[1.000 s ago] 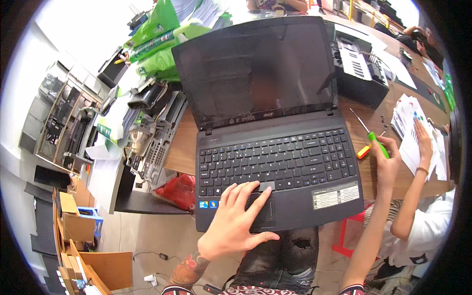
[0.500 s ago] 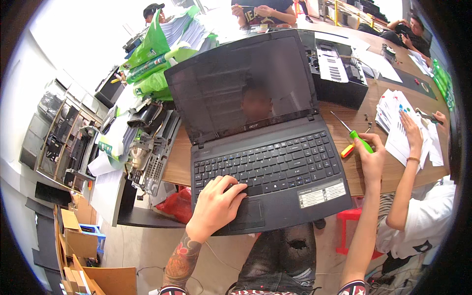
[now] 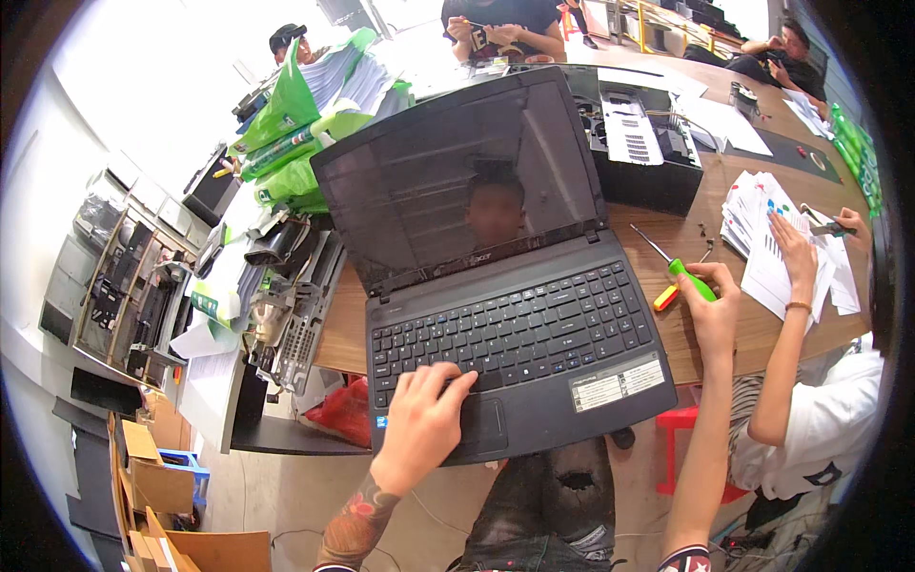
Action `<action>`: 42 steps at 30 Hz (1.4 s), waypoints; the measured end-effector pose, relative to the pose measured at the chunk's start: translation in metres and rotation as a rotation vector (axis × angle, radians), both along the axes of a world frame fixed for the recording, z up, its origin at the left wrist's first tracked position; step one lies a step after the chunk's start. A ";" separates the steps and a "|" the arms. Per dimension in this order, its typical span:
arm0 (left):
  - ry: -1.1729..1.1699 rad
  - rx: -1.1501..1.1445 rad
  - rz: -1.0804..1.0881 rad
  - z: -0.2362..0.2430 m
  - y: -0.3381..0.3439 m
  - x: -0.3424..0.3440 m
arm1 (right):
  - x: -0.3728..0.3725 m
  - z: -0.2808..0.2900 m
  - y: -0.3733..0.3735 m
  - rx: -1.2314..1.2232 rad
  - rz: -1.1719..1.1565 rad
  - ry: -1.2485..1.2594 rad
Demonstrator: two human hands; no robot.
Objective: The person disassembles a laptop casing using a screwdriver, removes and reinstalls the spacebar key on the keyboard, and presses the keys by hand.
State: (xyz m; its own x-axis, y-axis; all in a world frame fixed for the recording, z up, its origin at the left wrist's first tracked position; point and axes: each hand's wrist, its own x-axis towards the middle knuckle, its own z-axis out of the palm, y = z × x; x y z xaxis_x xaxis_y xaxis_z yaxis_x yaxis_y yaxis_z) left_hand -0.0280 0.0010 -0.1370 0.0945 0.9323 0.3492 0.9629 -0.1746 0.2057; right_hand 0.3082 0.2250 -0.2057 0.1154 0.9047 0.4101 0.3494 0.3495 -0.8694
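A black laptop (image 3: 538, 334) lies open, its dark screen (image 3: 400, 181) showing reflections. My left hand (image 3: 424, 415) rests over the lower left of the keyboard and touchpad area, fingers bent and loosely apart, holding nothing. My right hand (image 3: 715, 319), right of the laptop, grips a screwdriver (image 3: 695, 283) by its green handle, its metal shaft pointing up-left. Beside it on the wooden table (image 3: 701, 357) lie a yellow-orange tool (image 3: 665, 296) and small dark pieces.
Disassembled equipment (image 3: 300, 300) and green paper bundles (image 3: 286, 124) crowd the left. An open black case (image 3: 648, 181) stands behind right. A person (image 3: 801, 419) at right handles papers (image 3: 753, 219) and a tool. Others (image 3: 500, 24) sit beyond. Cardboard (image 3: 157, 477) stands lower left.
My left hand's fingers have drawn in from their spread position and shifted left. The view has tilted, showing more people beyond. My right hand still grips the screwdriver.
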 end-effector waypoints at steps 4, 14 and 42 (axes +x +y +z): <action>0.149 -0.091 0.020 0.004 -0.017 0.030 | 0.000 0.000 0.001 0.020 0.001 -0.050; 0.253 -0.066 0.106 -0.023 -0.026 0.038 | 0.014 -0.001 -0.001 0.004 0.007 -0.123; -0.103 -0.075 -0.047 0.006 -0.007 -0.002 | 0.006 -0.004 0.003 0.001 -0.006 -0.112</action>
State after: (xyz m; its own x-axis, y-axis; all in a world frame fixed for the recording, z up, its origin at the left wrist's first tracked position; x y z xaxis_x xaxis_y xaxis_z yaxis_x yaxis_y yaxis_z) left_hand -0.0296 -0.0059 -0.1313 0.1059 0.9516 0.2886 0.9273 -0.1993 0.3169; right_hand 0.3144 0.2278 -0.2094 0.0742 0.9038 0.4215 0.4467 0.3477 -0.8244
